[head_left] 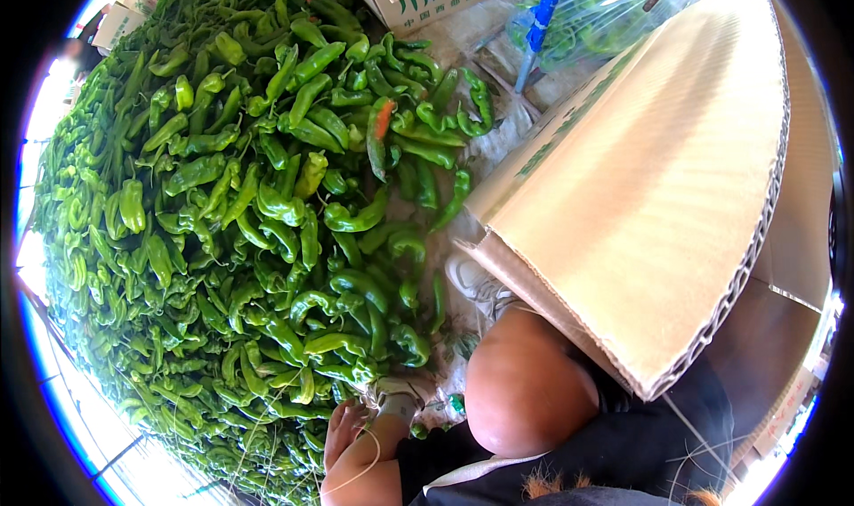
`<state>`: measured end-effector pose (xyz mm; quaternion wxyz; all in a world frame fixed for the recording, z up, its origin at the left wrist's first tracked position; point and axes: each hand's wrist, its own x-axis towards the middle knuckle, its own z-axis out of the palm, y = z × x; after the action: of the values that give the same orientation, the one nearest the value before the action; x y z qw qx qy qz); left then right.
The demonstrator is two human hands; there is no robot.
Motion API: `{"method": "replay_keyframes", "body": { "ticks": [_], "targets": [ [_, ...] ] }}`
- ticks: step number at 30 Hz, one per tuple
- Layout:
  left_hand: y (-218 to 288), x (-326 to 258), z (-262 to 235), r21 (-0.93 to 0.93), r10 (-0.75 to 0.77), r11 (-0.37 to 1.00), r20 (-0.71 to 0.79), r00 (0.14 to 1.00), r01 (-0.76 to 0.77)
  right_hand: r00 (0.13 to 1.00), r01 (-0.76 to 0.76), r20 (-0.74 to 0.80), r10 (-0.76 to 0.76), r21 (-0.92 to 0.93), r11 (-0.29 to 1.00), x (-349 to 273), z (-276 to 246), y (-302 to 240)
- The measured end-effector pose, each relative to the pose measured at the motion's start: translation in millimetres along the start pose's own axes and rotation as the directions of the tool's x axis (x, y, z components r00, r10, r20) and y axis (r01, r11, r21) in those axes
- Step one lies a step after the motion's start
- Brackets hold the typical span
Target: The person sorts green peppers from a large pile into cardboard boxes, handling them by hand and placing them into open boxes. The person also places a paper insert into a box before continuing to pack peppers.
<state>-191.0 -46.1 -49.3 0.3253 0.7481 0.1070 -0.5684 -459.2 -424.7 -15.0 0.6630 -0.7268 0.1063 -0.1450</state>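
A huge heap of long green peppers (222, 203) fills the left and middle. One pepper with a red-orange end (380, 130) lies near the heap's right edge. My left hand (342, 430) is low in the picture, beside my left leg and against the near edge of the peppers. Its fingers, partly seen, look loosely stretched out, and no thing shows in them. A big open cardboard carton (623, 194) stands tilted at my right, its broad flap raised. The flap hides part of my right side. My right hand does not show.
My bent right knee (527, 381) and a light shoe (476, 279) lie between heap and carton. Another printed carton (445, 8) stands at the far side. A blue-wrapped pole (541, 21) rises beside a clear plastic bag (605, 16) of green produce. Pale sheeting (498, 70) covers the ground there.
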Motion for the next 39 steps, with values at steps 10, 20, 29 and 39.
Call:
{"method": "replay_keyframes", "body": {
  "ticks": [10, 20, 29, 39],
  "targets": [
    [3, 4, 3, 0.000, -0.014, 1.000, -0.006, 1.000, 0.014, 0.955, -0.116, -0.285, 0.086, -0.092, 0.989, 18, -26, 14],
    [-8, -1, -2, -0.028, 0.009, 1.000, -0.006, 1.000, -0.009, 0.999, -0.045, 0.020, 0.047, -0.095, 0.994, 18, -18, -7],
    [-28, -9, 4, -0.113, 0.032, 0.993, -0.023, 0.999, -0.034, 0.856, -0.506, -0.460, 0.238, -0.645, 0.573, 50, -98, 100],
    [-48, -19, -9, -0.158, 0.065, 0.985, -0.015, 0.998, -0.067, 0.800, -0.598, -0.499, 0.332, -0.698, 0.393, 25, -97, 161]
  ]
}}
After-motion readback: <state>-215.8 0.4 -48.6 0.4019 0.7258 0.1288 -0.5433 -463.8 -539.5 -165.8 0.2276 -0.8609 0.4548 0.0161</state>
